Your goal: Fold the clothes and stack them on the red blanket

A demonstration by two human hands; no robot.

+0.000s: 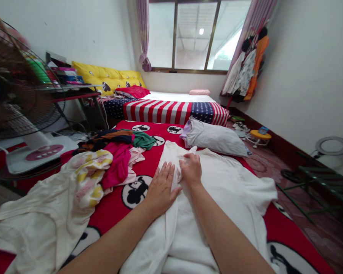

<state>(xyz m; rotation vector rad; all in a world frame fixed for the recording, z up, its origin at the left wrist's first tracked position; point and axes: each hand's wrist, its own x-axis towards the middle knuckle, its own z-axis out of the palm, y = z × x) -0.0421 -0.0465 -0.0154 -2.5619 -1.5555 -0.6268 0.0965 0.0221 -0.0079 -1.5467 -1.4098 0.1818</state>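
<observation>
A white shirt (231,190) lies spread on the red blanket (148,160) in front of me. My left hand (160,186) rests flat, fingers apart, on the shirt's left edge where it meets the blanket. My right hand (191,169) is closed, pinching a fold of the white fabric just right of the left hand. Both forearms reach in from the bottom of the view.
A heap of clothes (114,152) in pink, green, dark and cream lies to the left. A grey pillow (217,139) sits beyond the shirt. A standing fan (20,95) is at far left. A striped bed (171,108), a small yellow stool (260,135) and a ring light (333,146) stand further off.
</observation>
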